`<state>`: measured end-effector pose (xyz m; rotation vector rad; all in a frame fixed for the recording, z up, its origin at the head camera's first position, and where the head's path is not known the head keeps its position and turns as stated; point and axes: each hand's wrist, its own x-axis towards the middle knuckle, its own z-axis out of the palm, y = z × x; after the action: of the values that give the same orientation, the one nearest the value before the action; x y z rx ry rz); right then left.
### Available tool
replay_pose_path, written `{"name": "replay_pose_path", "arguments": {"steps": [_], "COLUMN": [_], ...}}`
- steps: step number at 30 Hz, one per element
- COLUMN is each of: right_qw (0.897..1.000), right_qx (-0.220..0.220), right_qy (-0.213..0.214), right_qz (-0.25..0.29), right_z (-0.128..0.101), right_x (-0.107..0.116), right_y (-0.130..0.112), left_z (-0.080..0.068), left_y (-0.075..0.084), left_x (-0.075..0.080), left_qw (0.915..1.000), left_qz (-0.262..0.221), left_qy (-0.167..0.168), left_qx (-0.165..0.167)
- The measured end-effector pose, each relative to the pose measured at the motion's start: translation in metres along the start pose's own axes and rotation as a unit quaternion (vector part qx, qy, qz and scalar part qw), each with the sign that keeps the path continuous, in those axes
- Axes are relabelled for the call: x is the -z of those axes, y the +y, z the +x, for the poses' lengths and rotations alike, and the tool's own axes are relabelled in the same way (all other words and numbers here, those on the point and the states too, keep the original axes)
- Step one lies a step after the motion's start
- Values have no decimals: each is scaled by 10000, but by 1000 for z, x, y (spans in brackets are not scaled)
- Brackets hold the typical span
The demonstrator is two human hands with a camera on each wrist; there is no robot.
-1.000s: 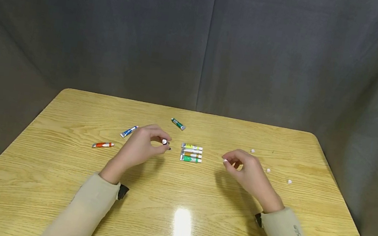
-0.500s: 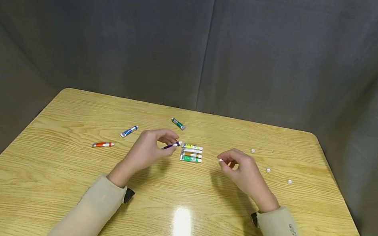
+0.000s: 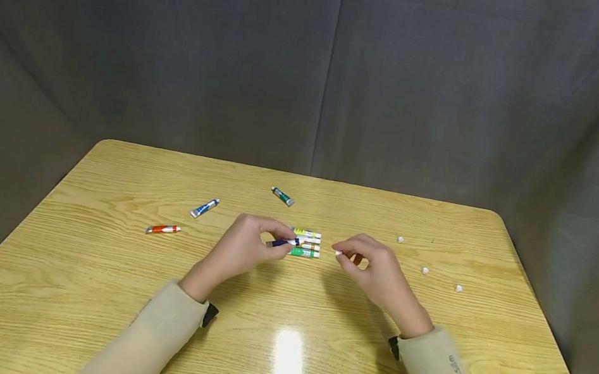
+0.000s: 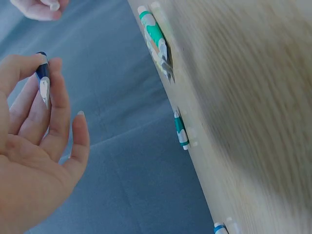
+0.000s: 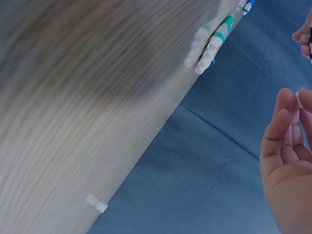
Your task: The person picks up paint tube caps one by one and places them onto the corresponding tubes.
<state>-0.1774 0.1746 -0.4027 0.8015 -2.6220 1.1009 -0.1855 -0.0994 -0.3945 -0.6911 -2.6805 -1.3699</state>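
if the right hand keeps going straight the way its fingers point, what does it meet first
Probably the tip of the blue tube pinched in the left hand. The right hand, pinching a white cap, points left toward it. Depth is unclear; the tube row lies beneath.

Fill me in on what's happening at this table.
A person sits at a wooden table handling small paint tubes. The left hand pinches a dark blue tube, and the right hand pinches a small white cap close beside it. Behind the hands, four tubes lie in a neat row; three more tubes lie scattered to the left, and three loose white caps lie to the right.
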Motion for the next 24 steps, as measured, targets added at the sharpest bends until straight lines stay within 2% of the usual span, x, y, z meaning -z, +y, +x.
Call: {"name": "replay_pose_path", "arguments": {"steps": [12,24], "right_qw": [9993,9978], "right_qx": [204,493], "right_qy": [120,114], "right_qz": [300,431], "right_z": [4,5], "right_x": [-12,-22], "right_y": [-10,-16], "left_z": [2,3], "left_y": [1,1], "left_x": [-10,-16], "left_qw": [9981,9963], "left_qz": [102,-41], "left_qy": [-118,-351], "left_qx": [-593,-789]}}
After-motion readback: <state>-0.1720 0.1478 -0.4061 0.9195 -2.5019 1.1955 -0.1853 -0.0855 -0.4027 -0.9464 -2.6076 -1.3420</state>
